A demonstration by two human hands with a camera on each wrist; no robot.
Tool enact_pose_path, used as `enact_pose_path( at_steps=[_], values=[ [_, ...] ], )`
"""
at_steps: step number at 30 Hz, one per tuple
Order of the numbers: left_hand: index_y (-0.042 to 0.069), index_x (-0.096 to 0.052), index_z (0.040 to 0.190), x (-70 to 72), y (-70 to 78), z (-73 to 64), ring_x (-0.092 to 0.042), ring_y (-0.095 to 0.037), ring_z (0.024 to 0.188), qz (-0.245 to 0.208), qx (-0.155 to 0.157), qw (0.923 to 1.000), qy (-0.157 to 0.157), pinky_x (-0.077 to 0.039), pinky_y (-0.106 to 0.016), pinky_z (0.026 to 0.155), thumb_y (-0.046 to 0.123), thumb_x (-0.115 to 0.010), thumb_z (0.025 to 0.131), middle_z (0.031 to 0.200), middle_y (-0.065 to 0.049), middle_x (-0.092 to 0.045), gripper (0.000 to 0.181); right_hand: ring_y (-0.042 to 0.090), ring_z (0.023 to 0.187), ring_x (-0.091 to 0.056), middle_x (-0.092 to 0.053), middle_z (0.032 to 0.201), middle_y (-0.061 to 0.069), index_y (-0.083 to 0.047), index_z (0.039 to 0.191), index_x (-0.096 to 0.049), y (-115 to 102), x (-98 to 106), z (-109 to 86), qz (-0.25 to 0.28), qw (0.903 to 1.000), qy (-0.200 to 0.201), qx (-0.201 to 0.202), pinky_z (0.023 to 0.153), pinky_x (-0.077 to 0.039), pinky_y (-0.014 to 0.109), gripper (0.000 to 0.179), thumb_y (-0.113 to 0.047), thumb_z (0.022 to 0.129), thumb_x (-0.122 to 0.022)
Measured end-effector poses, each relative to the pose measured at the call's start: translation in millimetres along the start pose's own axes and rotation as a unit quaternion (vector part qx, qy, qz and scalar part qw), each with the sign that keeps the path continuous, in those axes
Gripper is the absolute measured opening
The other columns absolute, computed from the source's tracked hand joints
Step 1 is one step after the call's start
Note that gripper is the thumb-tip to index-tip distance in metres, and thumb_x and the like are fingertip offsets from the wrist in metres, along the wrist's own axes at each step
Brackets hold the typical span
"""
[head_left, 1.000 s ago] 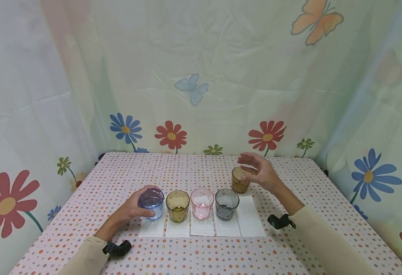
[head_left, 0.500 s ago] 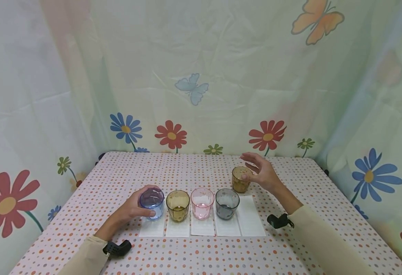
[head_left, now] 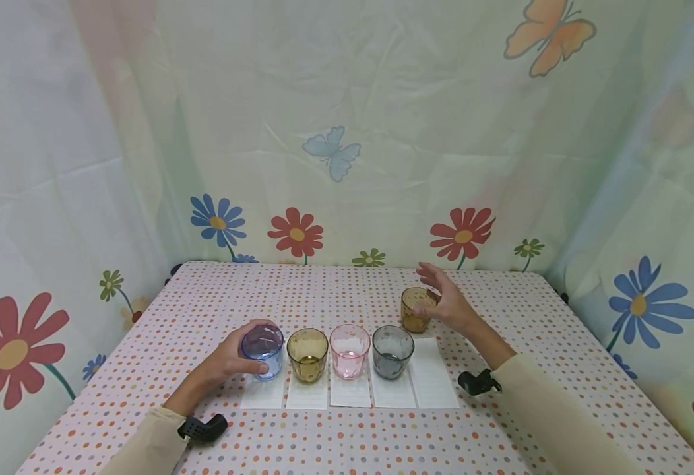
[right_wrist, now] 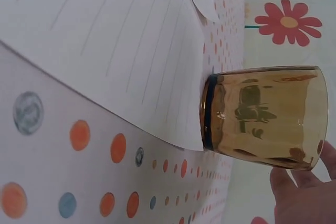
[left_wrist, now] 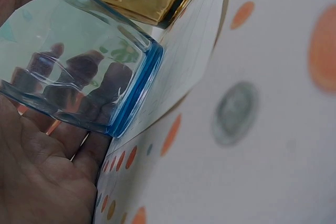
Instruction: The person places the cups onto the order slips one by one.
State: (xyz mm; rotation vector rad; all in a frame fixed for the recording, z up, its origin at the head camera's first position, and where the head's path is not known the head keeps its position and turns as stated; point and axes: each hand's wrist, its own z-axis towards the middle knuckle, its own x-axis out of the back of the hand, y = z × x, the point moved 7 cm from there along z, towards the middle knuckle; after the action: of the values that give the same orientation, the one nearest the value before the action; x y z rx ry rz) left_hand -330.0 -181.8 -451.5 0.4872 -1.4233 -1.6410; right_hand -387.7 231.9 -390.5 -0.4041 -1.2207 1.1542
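My left hand (head_left: 233, 361) grips a blue glass (head_left: 262, 348) standing on the leftmost of several lined paper sheets; its fingers show through the blue glass (left_wrist: 79, 61), with the palm (left_wrist: 42, 177) behind. To its right stand an olive glass (head_left: 307, 355), a pink glass (head_left: 349, 351) and a grey glass (head_left: 392, 351), each on a sheet. The rightmost sheet (head_left: 433, 379) is bare. Behind it stands an amber glass (head_left: 412, 315). My right hand (head_left: 450, 305) hovers at it with fingers spread over the rim and the thumb by its side. The amber glass (right_wrist: 268, 114) stands on the cloth just beyond the paper's edge.
A dotted tablecloth (head_left: 335, 290) covers the table. Flower and butterfly curtains (head_left: 335, 152) close off the back and both sides. Black wrist mounts (head_left: 203, 429) sit on both sleeves. Bare cloth lies behind the row of glasses.
My right hand has drawn a little closer to the amber glass. The left hand and the blue glass have stayed where they were.
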Motion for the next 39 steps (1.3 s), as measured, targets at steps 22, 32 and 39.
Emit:
enact_pose_path(
  at_steps=[22, 32, 39],
  values=[
    [-0.011, -0.036, 0.146, -1.6, 1.9, 0.1, -0.06, -0.025, 0.121, -0.007, -0.001, 1.0, -0.004, -0.048, -0.029, 0.101, 0.009, -0.078, 0.083, 0.133, -0.028, -0.057, 0.078, 0.051, 0.145, -0.03, -0.021, 0.163, 0.027, -0.007, 0.162, -0.011, 22.2, -18.1, 3.5, -0.063, 0.9925, -0.016, -0.104, 0.109, -0.035, 0.066, 0.119, -0.063, 0.08, -0.077],
    [-0.014, -0.034, 0.145, -0.5, 1.9, -0.3, -0.059, -0.025, 0.121, -0.013, -0.004, 0.9999, -0.004, -0.048, -0.029, 0.102, 0.007, -0.078, 0.083, 0.133, -0.029, -0.056, 0.079, 0.046, 0.143, -0.037, -0.031, 0.16, 0.026, 0.0, 0.16, -0.018, 30.2, -21.4, 4.4, -0.042, 0.9918, -0.01, -0.12, 0.11, -0.038, 0.06, 0.091, -0.034, 0.095, -0.073],
    [-0.013, -0.034, 0.145, -0.9, 1.0, 0.7, -0.059, -0.024, 0.121, -0.011, 0.0, 0.9999, -0.003, -0.047, -0.028, 0.102, 0.008, -0.079, 0.082, 0.133, -0.027, -0.057, 0.08, 0.043, 0.136, -0.047, -0.047, 0.149, 0.022, -0.005, 0.155, -0.035, 34.3, -22.7, 1.9, -0.024, 0.9897, -0.002, -0.141, 0.106, -0.045, 0.056, 0.081, -0.029, 0.091, -0.078]
  ],
)
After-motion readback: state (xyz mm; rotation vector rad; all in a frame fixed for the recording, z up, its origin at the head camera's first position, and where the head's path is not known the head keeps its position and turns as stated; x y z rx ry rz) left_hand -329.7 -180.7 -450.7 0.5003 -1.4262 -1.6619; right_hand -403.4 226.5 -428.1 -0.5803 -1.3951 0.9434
